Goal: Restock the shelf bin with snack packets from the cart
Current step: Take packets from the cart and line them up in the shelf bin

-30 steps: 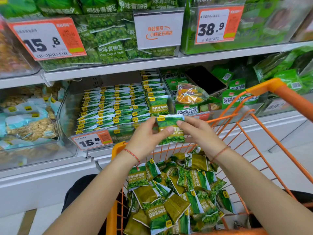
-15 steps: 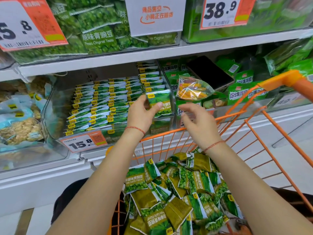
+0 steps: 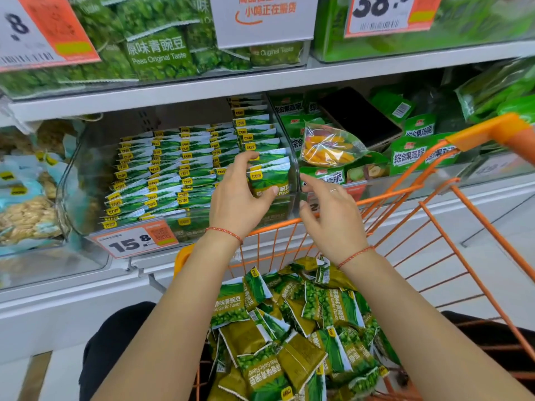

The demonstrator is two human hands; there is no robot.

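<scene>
Left hand [image 3: 237, 195] grip pinching packet [image 3: 269, 180] at bin [image 3: 69, 180], right hand [image 3: 333, 218] loose, empty.

The cart [image 3: 376, 201] is being kept nearest, just before the shelf bin [image 3: 86, 157], with loose snack packets [image 3: 289, 328] lying heaped in it. Rows of packets are being held in the bin, and at its right end the front packet [image 3: 270, 176] is being gripped by the left hand [image 3: 237, 198]. The right hand [image 3: 330, 215] is being held just right of it, above the cart's far rim. A price tag [image 3: 136, 241] is being carried on the bin's near edge.
</scene>
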